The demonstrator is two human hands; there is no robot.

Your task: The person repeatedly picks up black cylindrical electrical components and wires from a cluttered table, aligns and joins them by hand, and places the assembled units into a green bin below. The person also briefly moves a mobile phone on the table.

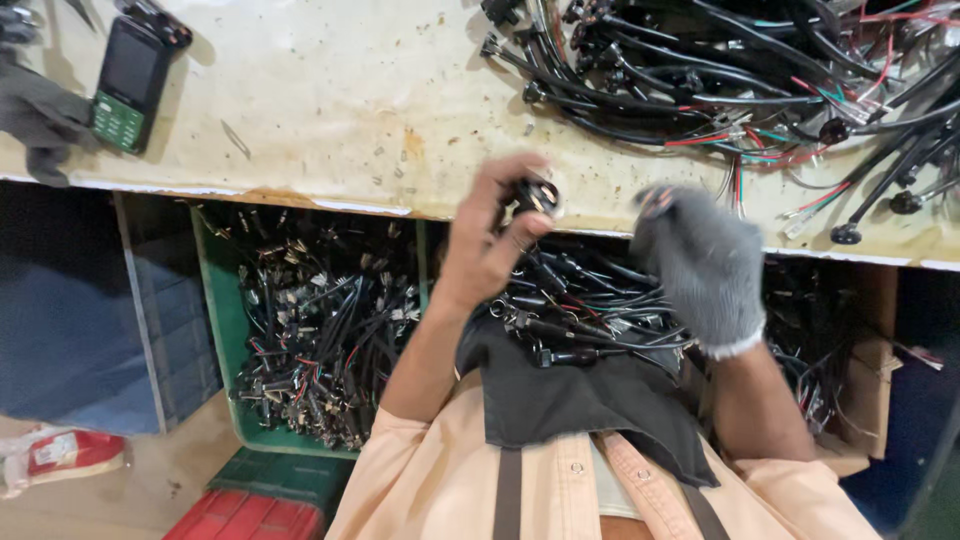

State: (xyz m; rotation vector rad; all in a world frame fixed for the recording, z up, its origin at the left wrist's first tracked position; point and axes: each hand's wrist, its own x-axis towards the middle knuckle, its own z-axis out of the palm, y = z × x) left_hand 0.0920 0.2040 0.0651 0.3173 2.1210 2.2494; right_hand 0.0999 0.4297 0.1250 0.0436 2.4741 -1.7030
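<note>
My bare left hand (490, 235) grips a small black round connector part (535, 195) between thumb and fingers, just in front of the workbench edge. My right hand (700, 260), in a grey knit glove, is raised beside it to the right, its fingers curled; a small dark piece shows at its fingertips, too blurred to tell whether it is held. Below both hands, a dark cloth (570, 390) on my lap carries several black cable pieces with metal ends (570, 310).
A heap of black cables with red and green wires (740, 80) lies on the stained workbench (350, 100) at the back right. A green-keyed phone (128, 85) lies back left beside a grey glove (35, 115). A green crate of connectors (310, 330) stands under the bench.
</note>
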